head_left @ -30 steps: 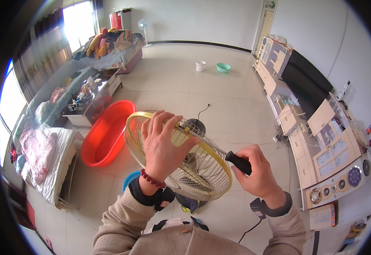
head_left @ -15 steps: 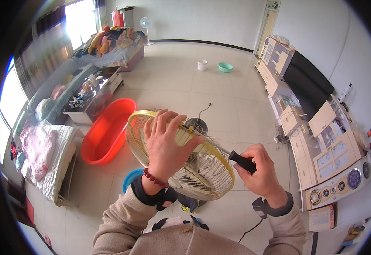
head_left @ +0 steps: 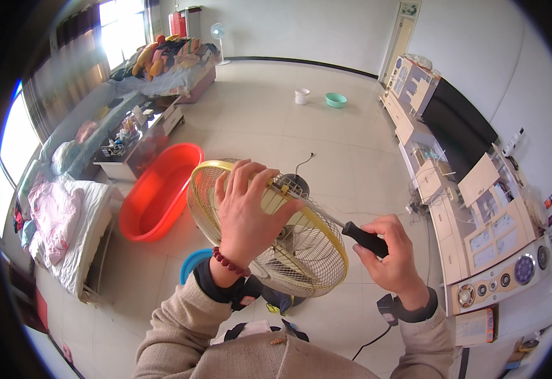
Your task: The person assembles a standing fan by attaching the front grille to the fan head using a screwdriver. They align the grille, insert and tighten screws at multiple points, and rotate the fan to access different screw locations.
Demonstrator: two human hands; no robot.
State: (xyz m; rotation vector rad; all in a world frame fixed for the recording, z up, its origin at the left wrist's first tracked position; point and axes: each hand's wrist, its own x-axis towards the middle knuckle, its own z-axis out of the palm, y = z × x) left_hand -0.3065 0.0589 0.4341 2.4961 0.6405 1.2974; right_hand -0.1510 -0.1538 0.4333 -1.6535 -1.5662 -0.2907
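In front of me a fan head [head_left: 301,268] stands tilted, its wire cage edged by a yellow rim. My left hand [head_left: 248,211] is closed over the top of that rim, fingers on the far side and thumb stretched to the right. The black handle of a screwdriver [head_left: 365,239] lies in my right hand [head_left: 389,251]. Its metal shaft runs up and left to the rim, close to my left thumb; the tip is hidden near the fingers. Behind the cage the dark motor housing [head_left: 296,184] shows in part.
A red tub [head_left: 162,192] lies left of the fan, and a blue basin [head_left: 195,264] is partly hidden by my left arm. Farther off sit a white bucket [head_left: 302,96] and a green basin [head_left: 336,100]. A long cabinet [head_left: 443,234] with a television [head_left: 458,123] lines the right wall.
My right fingers have shifted slightly on the screwdriver handle, and the handle sits a little farther right. My left hand and the fan stay nearly in place.
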